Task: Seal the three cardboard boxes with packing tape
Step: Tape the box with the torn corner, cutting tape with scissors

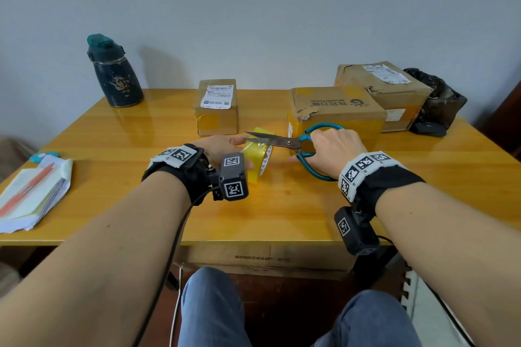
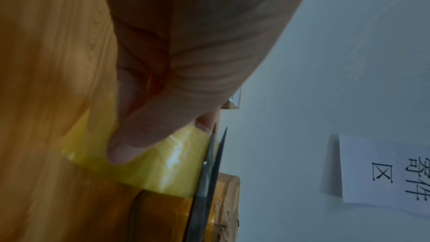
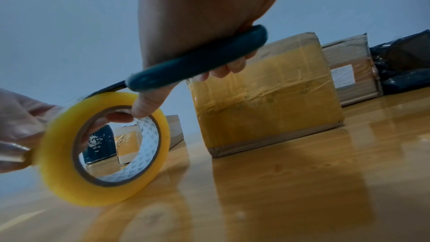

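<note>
My left hand (image 1: 222, 148) grips a yellow roll of packing tape (image 1: 258, 153) on edge just above the table, thumb on its outer band (image 2: 149, 161). My right hand (image 1: 335, 152) holds teal-handled scissors (image 1: 284, 142); their blades, slightly parted, point left over the top of the roll (image 3: 102, 150). Three cardboard boxes stand behind: a small box (image 1: 216, 107) at centre, a middle box (image 1: 335, 110) right of the scissors, and a larger box (image 1: 386, 90) at the far right, each with yellowish tape on it.
A dark bottle (image 1: 114, 73) stands at the back left. A notebook with an orange pen (image 1: 31, 194) lies at the left edge. A black bag (image 1: 439, 101) sits behind the larger box. The yellow wooden table (image 1: 282, 214) is bare in front of my hands.
</note>
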Demonstrator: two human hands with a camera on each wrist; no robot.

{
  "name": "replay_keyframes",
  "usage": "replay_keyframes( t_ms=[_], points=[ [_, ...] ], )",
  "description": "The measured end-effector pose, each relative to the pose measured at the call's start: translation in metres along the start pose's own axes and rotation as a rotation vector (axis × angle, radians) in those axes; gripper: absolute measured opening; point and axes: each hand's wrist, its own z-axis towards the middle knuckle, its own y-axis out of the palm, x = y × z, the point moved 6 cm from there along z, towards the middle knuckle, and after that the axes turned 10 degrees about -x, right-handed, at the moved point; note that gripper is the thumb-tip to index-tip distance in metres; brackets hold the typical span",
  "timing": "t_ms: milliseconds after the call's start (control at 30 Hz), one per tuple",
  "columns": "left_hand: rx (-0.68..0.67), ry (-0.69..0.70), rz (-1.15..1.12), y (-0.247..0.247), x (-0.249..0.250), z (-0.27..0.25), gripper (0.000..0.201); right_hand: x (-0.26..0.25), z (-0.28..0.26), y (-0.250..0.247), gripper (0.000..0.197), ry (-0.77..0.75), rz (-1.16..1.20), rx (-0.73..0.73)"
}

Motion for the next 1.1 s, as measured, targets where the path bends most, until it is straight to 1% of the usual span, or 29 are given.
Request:
replay_keyframes(
  t_ms=[33, 100, 133, 167, 233, 300, 367, 467, 533, 600, 633, 733, 800, 867, 933, 1000, 1100],
  points=[
    [0.013, 0.000, 0.007, -0.002, -0.001, 0.000, 0.094, 0.001, 0.000, 0.000, 0.060, 0.002, 0.002, -0.001],
    [0.017, -0.032, 0.046, -0.006, -0.003, 0.001, 0.121, 0.001, -0.001, 0.002, 0.061, 0.004, 0.025, -0.005],
    [-0.006, -0.040, 0.053, -0.007, -0.005, 0.003, 0.125, 0.001, -0.001, 0.003, 0.062, 0.005, 0.034, 0.001],
    [-0.040, -0.040, 0.060, -0.007, -0.005, 0.003, 0.122, 0.001, -0.002, 0.003, 0.063, 0.011, 0.041, 0.010],
    [-0.091, -0.038, 0.051, -0.006, -0.006, 0.001, 0.107, 0.006, -0.003, 0.005, 0.067, 0.047, 0.083, 0.012],
    [-0.115, -0.028, 0.028, -0.005, -0.004, -0.006, 0.102, 0.017, -0.007, 0.007, 0.069, 0.106, 0.153, -0.002],
    [-0.115, -0.021, 0.007, -0.005, -0.001, -0.012, 0.091, 0.023, -0.008, 0.006, 0.071, 0.124, 0.158, 0.006],
    [-0.031, -0.024, -0.035, -0.008, 0.002, -0.016, 0.077, 0.017, -0.007, 0.004, 0.071, 0.122, 0.188, -0.003],
    [0.033, -0.022, -0.086, -0.007, 0.004, -0.019, 0.064, 0.013, -0.005, 0.004, 0.071, 0.142, 0.230, -0.041],
    [0.152, -0.030, -0.098, -0.009, 0.006, -0.024, 0.053, 0.012, -0.004, 0.007, 0.070, 0.168, 0.252, -0.085],
    [0.212, -0.040, -0.079, -0.012, 0.007, -0.027, 0.053, 0.012, -0.004, 0.009, 0.069, 0.180, 0.264, -0.105],
    [0.332, -0.076, -0.015, -0.021, 0.012, -0.031, 0.067, 0.008, -0.003, 0.019, 0.065, 0.206, 0.325, -0.154],
    [0.418, -0.108, 0.107, -0.027, 0.017, -0.032, 0.079, 0.004, -0.003, 0.027, 0.061, 0.223, 0.392, -0.201],
    [0.467, -0.143, 0.274, -0.028, 0.022, -0.034, 0.084, 0.000, -0.003, 0.034, 0.055, 0.231, 0.436, -0.256],
    [0.467, -0.174, 0.380, -0.027, 0.021, -0.033, 0.089, -0.003, -0.002, 0.040, 0.045, 0.234, 0.456, -0.298],
    [0.448, -0.181, 0.386, -0.024, 0.015, -0.030, 0.090, -0.005, 0.000, 0.046, 0.039, 0.239, 0.470, -0.331],
    [0.441, -0.162, 0.387, -0.019, 0.015, -0.026, 0.086, -0.007, 0.002, 0.054, 0.034, 0.238, 0.463, -0.383]
  ],
)
